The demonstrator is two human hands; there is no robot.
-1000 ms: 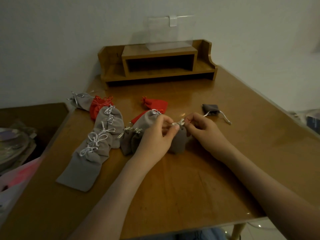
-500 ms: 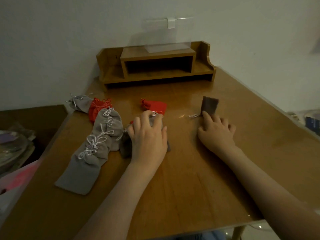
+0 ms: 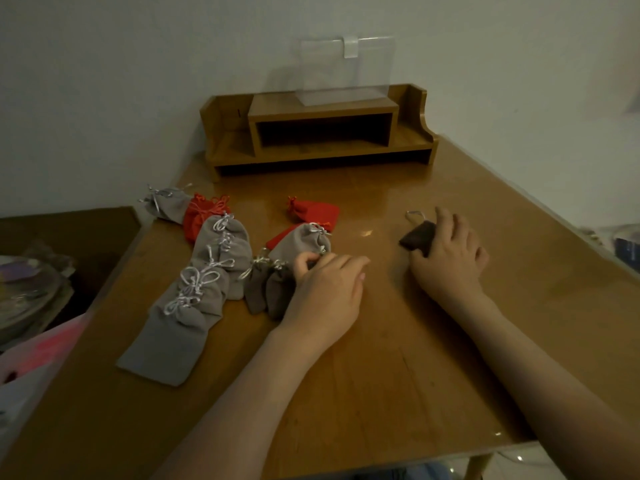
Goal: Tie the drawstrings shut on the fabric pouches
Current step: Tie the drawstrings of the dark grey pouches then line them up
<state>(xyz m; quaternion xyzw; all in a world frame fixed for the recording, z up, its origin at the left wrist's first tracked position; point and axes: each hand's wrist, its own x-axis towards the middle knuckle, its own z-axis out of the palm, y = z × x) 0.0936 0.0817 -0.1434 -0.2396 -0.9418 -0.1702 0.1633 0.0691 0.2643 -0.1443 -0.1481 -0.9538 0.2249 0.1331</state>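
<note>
Several tied pouches lie at the table's left: a row of light grey pouches, two red pouches, and another light grey pouch over a red one. Two small dark grey pouches with silver strings lie beside them. My left hand rests over the right side of this group, thumb tucked in and fingers loosely straight; what lies under the palm is hidden. My right hand pinches an untied dark grey pouch and tilts it off the table, its silver drawstring trailing away.
A wooden desk shelf stands against the wall at the back, with a clear acrylic stand on top. A lower surface at the left holds plates and a pink item. The table's front edge is near me.
Both hands left the tied dark pouch. My left hand laid it with the group and stays on it. My right hand reached to the lone dark pouch and took hold of it.
</note>
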